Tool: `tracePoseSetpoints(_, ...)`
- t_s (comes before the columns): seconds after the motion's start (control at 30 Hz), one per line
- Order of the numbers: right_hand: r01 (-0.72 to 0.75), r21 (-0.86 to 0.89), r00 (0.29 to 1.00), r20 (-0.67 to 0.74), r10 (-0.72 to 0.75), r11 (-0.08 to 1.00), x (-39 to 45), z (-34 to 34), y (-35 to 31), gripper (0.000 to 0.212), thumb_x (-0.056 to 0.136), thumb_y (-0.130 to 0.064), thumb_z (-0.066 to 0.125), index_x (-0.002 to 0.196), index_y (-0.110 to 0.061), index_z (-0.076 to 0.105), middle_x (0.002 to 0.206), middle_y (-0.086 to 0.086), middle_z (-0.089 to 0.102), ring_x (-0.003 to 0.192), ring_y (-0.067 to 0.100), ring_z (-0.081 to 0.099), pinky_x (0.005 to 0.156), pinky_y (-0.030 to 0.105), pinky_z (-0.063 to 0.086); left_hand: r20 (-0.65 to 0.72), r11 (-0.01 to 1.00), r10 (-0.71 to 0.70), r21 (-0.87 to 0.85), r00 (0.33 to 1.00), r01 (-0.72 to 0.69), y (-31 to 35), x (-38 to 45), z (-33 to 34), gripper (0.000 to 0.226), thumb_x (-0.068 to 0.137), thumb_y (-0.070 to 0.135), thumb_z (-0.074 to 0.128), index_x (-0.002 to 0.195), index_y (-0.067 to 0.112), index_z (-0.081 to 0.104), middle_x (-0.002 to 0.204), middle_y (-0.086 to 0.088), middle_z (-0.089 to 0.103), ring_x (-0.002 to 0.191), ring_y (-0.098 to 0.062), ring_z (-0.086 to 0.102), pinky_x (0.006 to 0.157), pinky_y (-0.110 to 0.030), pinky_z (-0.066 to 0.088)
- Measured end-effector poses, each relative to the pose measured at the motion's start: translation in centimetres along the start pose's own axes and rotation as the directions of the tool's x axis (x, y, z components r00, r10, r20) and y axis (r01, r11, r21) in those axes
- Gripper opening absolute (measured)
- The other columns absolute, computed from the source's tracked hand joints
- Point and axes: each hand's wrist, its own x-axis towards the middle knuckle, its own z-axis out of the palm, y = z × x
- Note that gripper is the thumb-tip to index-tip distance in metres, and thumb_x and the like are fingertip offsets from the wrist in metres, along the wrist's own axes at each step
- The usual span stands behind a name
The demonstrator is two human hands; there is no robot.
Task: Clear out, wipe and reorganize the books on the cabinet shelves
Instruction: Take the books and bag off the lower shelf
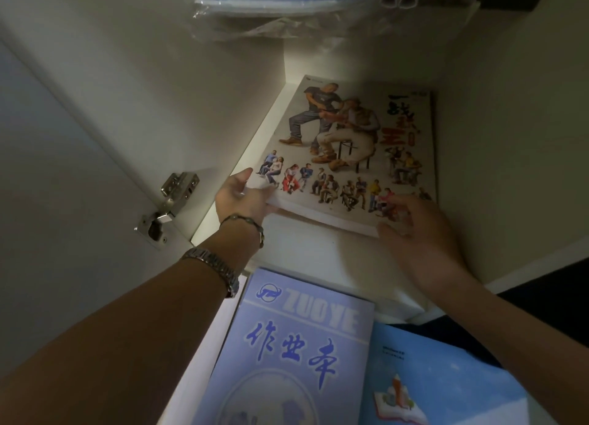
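Big photo-cover book (350, 150) lies flat on shelf (302, 252), 1 o'clock: looks stiff, glossy (prob. slippery). Left hand (240, 198) and right hand (414, 230) pinch near corners; good hold.

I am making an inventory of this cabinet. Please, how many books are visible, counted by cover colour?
White cover with many printed figures, held by both hands: 1, the white book
Pale blue cover reading ZUOYE: 1, the notebook
Bright blue cover with an open-book drawing: 1, the blue book
Total: 3
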Motion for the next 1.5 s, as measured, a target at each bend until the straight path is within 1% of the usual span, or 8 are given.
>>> tracePoseSetpoints(0.17, 0.0, -0.015, 1.0, -0.006, 0.0, 1.0, -0.3, -0.4, -0.6, 0.034, 0.087, -0.02, 0.065, 0.12, -0.022, 0.056, 0.124, 0.004, 0.053, 0.106, 0.02, 0.053, 0.093, 0.037, 0.048, -0.025, 1.0, 0.011, -0.009, 1.0, -0.011, 0.2, -1.3, -2.6, 0.04, 0.075, -0.016, 0.065, 0.1, 0.015, 0.059, 0.126, -0.013, 0.054, 0.101, -0.034, 0.061, 0.051, -0.031, 0.058)
tracePoseSetpoints(0.3, -0.035, 0.04, 0.999, 0.032, 0.033, 0.999, -0.7, -0.6, -1.1, 0.041, 0.088, -0.017, 0.065, 0.126, -0.021, 0.053, 0.131, 0.003, 0.048, 0.11, 0.02, 0.052, 0.092, 0.036, 0.048, -0.03, 0.999, 0.015, -0.03, 0.999, -0.016, 0.6, -3.0, -5.2, 0.041, 0.076, -0.018, 0.061, 0.105, 0.011, 0.059, 0.127, -0.022, 0.053, 0.072, -0.022, 0.06, 0.051, -0.03, 0.057)
tracePoseSetpoints(0.47, -0.03, 0.055, 0.999, 0.03, 0.029, 0.998, -1.3, -0.7, -1.3, 0.039, 0.087, -0.013, 0.065, 0.124, -0.018, 0.054, 0.131, 0.007, 0.05, 0.117, 0.022, 0.051, 0.099, 0.042, 0.045, -0.058, 0.999, 0.013, -0.039, 0.998, -0.016, -0.6, -4.0, -8.8, 0.044, 0.074, -0.02, 0.061, 0.113, 0.002, 0.06, 0.121, -0.022, 0.058, 0.081, -0.028, 0.062, 0.048, -0.031, 0.057)
tracePoseSetpoints(0.63, -0.061, 0.121, 0.998, 0.034, 0.057, 0.991, -2.2, -0.5, -1.2, 0.039, 0.086, -0.015, 0.067, 0.121, -0.018, 0.053, 0.126, 0.007, 0.055, 0.115, 0.024, 0.053, 0.096, 0.048, 0.048, -0.017, 0.992, 0.099, 0.079, 0.995, -0.097, -1.9, -4.3, -10.6, 0.036, 0.078, -0.014, 0.062, 0.11, 0.0, 0.054, 0.117, -0.012, 0.059, 0.085, -0.021, 0.064, 0.062, -0.034, 0.06)
tracePoseSetpoints(0.87, -0.118, 0.112, 0.993, 0.026, 0.115, 0.987, -2.7, 0.5, -1.3, 0.053, 0.083, -0.009, 0.069, 0.13, -0.013, 0.046, 0.117, -0.001, 0.052, 0.105, 0.017, 0.052, 0.088, 0.037, 0.05, 0.153, 0.9, 0.122, 0.4, 0.981, -0.174, -1.2, -2.4, -11.2, 0.043, 0.07, 0.005, 0.075, 0.1, 0.032, 0.06, 0.116, -0.006, 0.064, 0.103, -0.027, 0.062, 0.092, -0.046, 0.05)
tracePoseSetpoints(1.23, -0.288, 0.351, 0.958, 0.096, 0.272, 0.891, -2.4, 1.4, -0.1, 0.073, 0.085, -0.007, 0.068, 0.145, -0.022, 0.029, 0.126, -0.001, 0.042, 0.111, 0.017, 0.042, 0.094, 0.029, 0.038, 0.29, 0.603, 0.143, 0.732, 0.946, -0.316, 1.3, -0.4, -8.1, 0.065, 0.079, 0.022, 0.074, 0.136, 0.018, 0.044, 0.125, -0.013, 0.055, 0.108, -0.025, 0.055, 0.091, -0.029, 0.043)
tracePoseSetpoints(1.33, -0.288, 0.332, 0.958, 0.086, 0.275, 0.898, -2.4, 1.7, 0.4, 0.074, 0.086, -0.004, 0.066, 0.146, -0.026, 0.027, 0.145, 0.004, 0.037, 0.128, 0.024, 0.04, 0.106, 0.039, 0.038, 0.313, 0.584, 0.153, 0.737, 0.938, -0.341, 1.4, -0.5, -8.3, 0.065, 0.079, 0.022, 0.074, 0.136, 0.019, 0.043, 0.123, -0.011, 0.056, 0.105, -0.023, 0.055, 0.093, -0.032, 0.045)
tracePoseSetpoints(1.5, -0.301, 0.399, 0.954, 0.116, 0.278, 0.866, -3.9, 1.4, 0.6, 0.072, 0.087, 0.0, 0.063, 0.144, -0.026, 0.028, 0.138, 0.003, 0.043, 0.124, 0.024, 0.045, 0.1, 0.035, 0.041, 0.299, 0.626, 0.144, 0.711, 0.943, -0.321, 1.0, -1.8, -9.4, 0.062, 0.077, 0.018, 0.075, 0.131, 0.019, 0.046, 0.109, -0.008, 0.057, 0.094, -0.022, 0.057, 0.088, -0.035, 0.05)
